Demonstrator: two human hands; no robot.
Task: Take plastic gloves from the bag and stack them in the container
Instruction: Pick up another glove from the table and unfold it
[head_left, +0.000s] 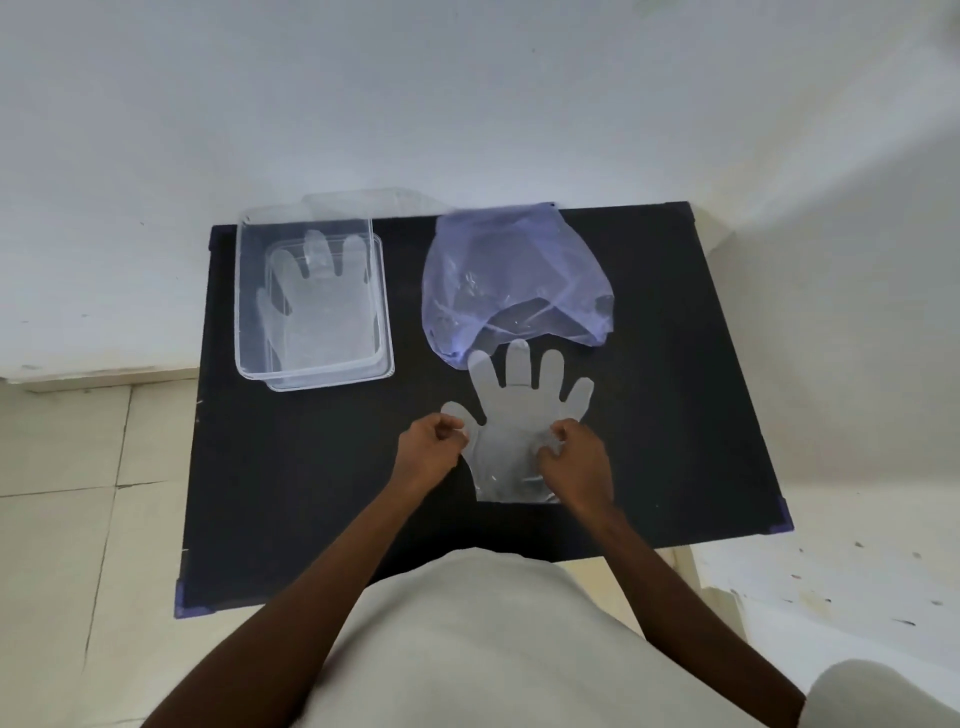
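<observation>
A clear plastic glove (511, 415) lies flat on the black table (311, 493), fingers pointing away from me, just in front of the bag. My left hand (428, 449) pinches its left edge near the thumb. My right hand (574, 460) pinches its right side at the palm. The pale purple plastic bag (511, 270) sits at the back right of the table, its mouth facing me, with clear plastic showing inside. A clear rectangular container (244, 291) stands at the back left, holding flat gloves (317, 306).
The table stands against a white wall. Its front edge is close to my body. Pale tiled floor lies to the left and a white surface to the right. A clear lid (363, 202) rests behind the container.
</observation>
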